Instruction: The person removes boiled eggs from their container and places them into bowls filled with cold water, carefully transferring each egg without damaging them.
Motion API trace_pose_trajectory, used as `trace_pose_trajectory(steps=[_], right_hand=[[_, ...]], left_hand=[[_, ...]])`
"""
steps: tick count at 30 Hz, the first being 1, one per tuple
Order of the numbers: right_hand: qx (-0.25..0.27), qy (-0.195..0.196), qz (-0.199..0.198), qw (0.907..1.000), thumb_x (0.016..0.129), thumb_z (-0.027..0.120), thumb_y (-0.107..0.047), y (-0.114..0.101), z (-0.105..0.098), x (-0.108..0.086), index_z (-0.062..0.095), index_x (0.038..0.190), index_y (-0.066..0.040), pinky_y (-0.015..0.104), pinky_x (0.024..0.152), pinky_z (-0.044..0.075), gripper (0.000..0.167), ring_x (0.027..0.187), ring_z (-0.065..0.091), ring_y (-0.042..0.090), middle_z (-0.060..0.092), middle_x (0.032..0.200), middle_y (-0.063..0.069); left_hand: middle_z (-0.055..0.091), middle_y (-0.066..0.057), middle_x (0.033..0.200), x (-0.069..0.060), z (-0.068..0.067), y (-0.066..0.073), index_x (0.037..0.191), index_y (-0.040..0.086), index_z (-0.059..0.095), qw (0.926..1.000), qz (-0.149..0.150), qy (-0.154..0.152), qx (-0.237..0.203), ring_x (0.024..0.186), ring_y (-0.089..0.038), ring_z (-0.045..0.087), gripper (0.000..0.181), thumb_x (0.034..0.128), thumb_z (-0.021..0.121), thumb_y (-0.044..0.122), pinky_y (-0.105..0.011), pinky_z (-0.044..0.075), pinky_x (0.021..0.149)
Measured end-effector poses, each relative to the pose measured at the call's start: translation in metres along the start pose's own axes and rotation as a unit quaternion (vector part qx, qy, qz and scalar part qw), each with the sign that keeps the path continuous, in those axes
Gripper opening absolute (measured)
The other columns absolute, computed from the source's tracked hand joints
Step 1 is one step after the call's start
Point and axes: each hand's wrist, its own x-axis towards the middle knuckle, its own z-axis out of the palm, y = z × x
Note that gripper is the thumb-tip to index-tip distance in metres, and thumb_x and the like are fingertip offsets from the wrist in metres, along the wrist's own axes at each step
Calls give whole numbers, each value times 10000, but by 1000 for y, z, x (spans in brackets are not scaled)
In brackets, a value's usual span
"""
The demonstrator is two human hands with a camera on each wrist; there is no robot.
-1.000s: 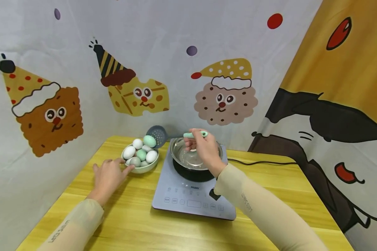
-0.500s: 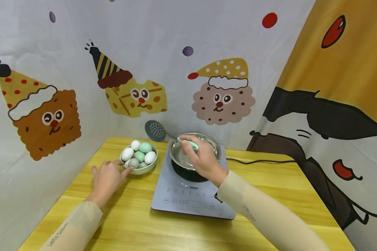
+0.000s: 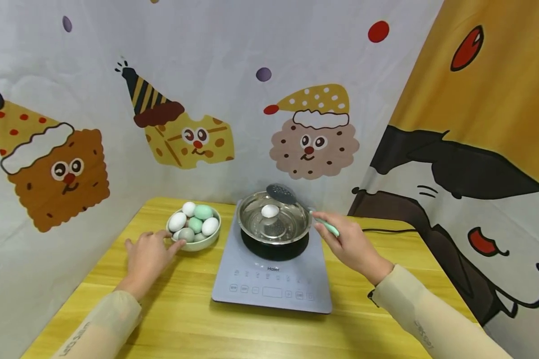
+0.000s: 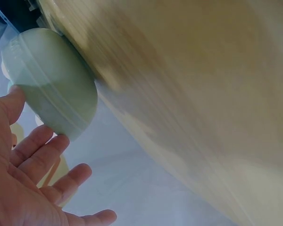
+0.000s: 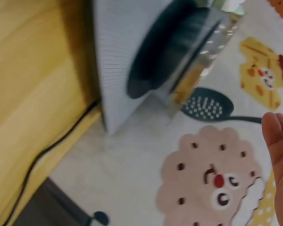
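Note:
My right hand [image 3: 348,244] grips the mint-green handle of a dark slotted skimmer [image 3: 282,194]. The skimmer's head is over the back rim of a round steel pot [image 3: 247,224]; in the right wrist view its perforated head [image 5: 208,104] shows beside the pot. One white egg [image 3: 270,211] is inside the pot. My left hand [image 3: 149,257] rests against a pale green bowl [image 3: 197,246] heaped with white, green and greyish eggs [image 3: 195,225]. In the left wrist view, the thumb and two fingertips touch the bowl [image 4: 52,80], while the other fingers extend away from it.
The pot stands on a black round base on a grey induction cooker [image 3: 271,276] with touch buttons. A black cable [image 3: 388,230] runs rightward over the wooden table [image 3: 184,309]. Behind it hangs a cartoon-printed curtain [image 3: 247,124].
The skimmer rose from behind the bowl, then swung right to the pot's back rim. My right hand moved right, uncovering the white egg in the pot. My left hand stayed at the bowl.

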Motion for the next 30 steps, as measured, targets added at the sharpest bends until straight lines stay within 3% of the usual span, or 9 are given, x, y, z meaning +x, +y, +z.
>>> trace_pose_trajectory(steps=[4, 9, 16, 20, 22, 26, 30], right_hand=[[97, -443, 274, 9986, 1071, 659, -139, 6, 3, -6, 677, 1409, -81, 452, 871, 632, 343, 1017, 747, 200, 748, 1353, 114], [266, -648, 331, 9970, 1089, 636, -175, 2, 6, -6, 677, 1411, -89, 447, 900, 625, 335, 1069, 741, 207, 744, 1367, 89], [495, -546, 198, 9971, 1072, 655, -141, -15, 3, -10, 694, 1386, -117, 354, 823, 605, 317, 883, 644, 60, 773, 1261, 41], [762, -469, 109, 9959, 1062, 655, -95, -26, 0, -18, 701, 1364, -95, 271, 736, 561, 306, 751, 546, -10, 773, 1129, 8], [901, -432, 51, 9950, 1056, 654, -70, -30, -1, -23, 707, 1351, -82, 244, 700, 540, 300, 698, 497, -29, 739, 987, -29], [1280, -278, 17, 9914, 1030, 654, -5, -35, -6, -32, 717, 1325, -80, 223, 666, 536, 311, 711, 525, -31, 697, 894, -62], [1680, -130, 342, 9851, 1033, 628, 34, -36, -11, -38, 722, 1308, -98, 231, 724, 603, 320, 822, 684, 2, 771, 948, -40]], left_hand=[[762, -291, 1194, -1, 1, -1, 1263, 26, 745, 10000, 27, -60, 33, 1178, -553, 644, 594, 997, 705, 555, -815, 322, 991], [764, -280, 1205, 0, 3, -2, 1267, 28, 746, 9999, 27, -110, 44, 1211, -556, 630, 595, 1000, 699, 558, -831, 315, 1000], [765, -284, 1194, 1, 0, -1, 1255, 31, 751, 10000, 45, -46, 57, 1205, -557, 631, 587, 1000, 698, 557, -845, 304, 1010], [765, -285, 1191, 1, -1, 0, 1253, 31, 751, 10000, 37, -29, 63, 1192, -556, 637, 588, 1001, 695, 559, -835, 311, 998], [765, -285, 1190, 0, -1, 0, 1253, 29, 750, 10000, 42, -28, 47, 1192, -557, 636, 588, 1000, 696, 557, -839, 308, 998], [768, -287, 1175, 0, -2, 0, 1246, 27, 753, 10000, 62, 6, 33, 1170, -553, 648, 585, 999, 699, 555, -843, 310, 990], [769, -290, 1166, -1, -2, 0, 1240, 22, 754, 10000, 81, 41, 33, 1165, -555, 651, 584, 999, 700, 551, -847, 311, 989]])
